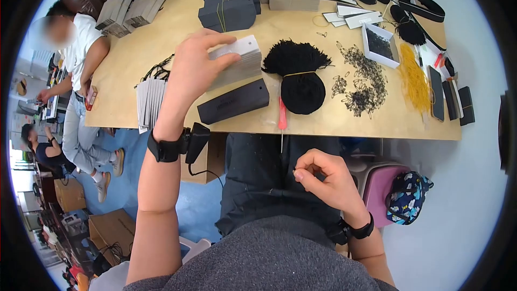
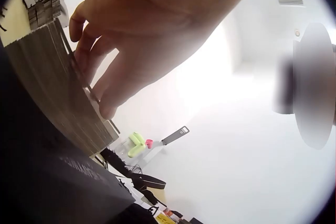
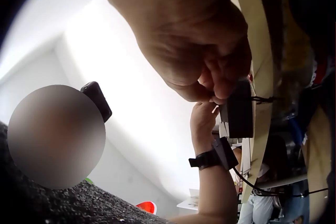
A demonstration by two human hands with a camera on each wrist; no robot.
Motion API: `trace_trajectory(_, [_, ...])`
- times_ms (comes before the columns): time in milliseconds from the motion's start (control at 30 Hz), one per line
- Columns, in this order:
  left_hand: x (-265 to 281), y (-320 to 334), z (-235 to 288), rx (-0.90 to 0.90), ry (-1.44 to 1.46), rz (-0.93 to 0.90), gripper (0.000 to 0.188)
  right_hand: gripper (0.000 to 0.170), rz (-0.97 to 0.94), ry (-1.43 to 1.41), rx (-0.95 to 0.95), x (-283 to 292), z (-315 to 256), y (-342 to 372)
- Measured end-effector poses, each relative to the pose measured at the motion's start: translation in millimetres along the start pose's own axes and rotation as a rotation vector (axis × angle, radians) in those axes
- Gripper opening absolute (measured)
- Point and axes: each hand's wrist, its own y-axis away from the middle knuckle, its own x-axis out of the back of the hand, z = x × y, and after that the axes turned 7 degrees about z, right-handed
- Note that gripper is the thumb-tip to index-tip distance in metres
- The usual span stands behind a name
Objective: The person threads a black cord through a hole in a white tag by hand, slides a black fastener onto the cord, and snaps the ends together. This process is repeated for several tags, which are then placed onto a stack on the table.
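Observation:
My left hand [image 1: 195, 67] reaches over a stack of pale tags [image 1: 249, 64], each with a hole near the end. In the left wrist view its thumb and fingers pinch the top tag [image 2: 90, 97], whose edge stands slightly off the stack. A dark box [image 1: 234, 101] with faint lettering lies in front of the stack. Over my lap, the right hand [image 1: 329, 180] has curled fingers, thumb against forefinger. Between those fingertips it pinches a thin black cord [image 3: 260, 99], mostly hidden by the hand. A bundle of black cords [image 1: 303, 94] lies right of the stack.
Loose black safety pins [image 1: 363, 94] spread to the right, beside a white box [image 1: 397, 60] of pins. Yellow rubber bands [image 1: 414, 83] and a phone [image 1: 436, 92] lie farther right. Corded tags [image 1: 151, 102] are at left. A red-handled tool [image 1: 282, 114] overhangs the front edge. Another person sits at left.

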Motion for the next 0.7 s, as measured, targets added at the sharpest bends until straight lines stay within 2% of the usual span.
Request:
trace_trajectory(67, [5.6,4.8,0.7,-0.152,-0.081,0.172,0.030,0.010,0.001,0.018,0.009,-0.1,-0.4,-0.8])
trace_trajectory(167, [14.8,31.3,21.4,-0.212,-0.203,0.148,0.031,0.009,0.005,0.034,0.023,0.5,1.2,-1.9])
trace_trajectory(200, [12.7,37.7,21.4,-0.211,-0.204,0.145,0.031,0.009,0.009,0.033,0.025,0.5,2.0,-1.7])
trace_trajectory(267, [2.8,50.4,15.3,-0.204,-0.100,-0.047,0.031,0.009,0.002,0.030,0.017,0.1,2.2,-2.5])
trace_trajectory(333, [-5.7,56.7,12.8,-0.221,-0.134,-0.034,0.030,0.009,-0.009,0.029,0.011,-1.2,0.7,-2.4])
trace_trajectory(600, [-7.9,53.6,9.8,-0.044,0.013,-0.084,0.029,0.008,-0.005,0.040,0.054,-3.8,1.2,4.2])
trace_trajectory(700, [-10.1,53.4,8.8,-0.083,-0.005,-0.057,0.029,0.008,-0.010,0.035,0.039,-4.3,2.4,5.6])
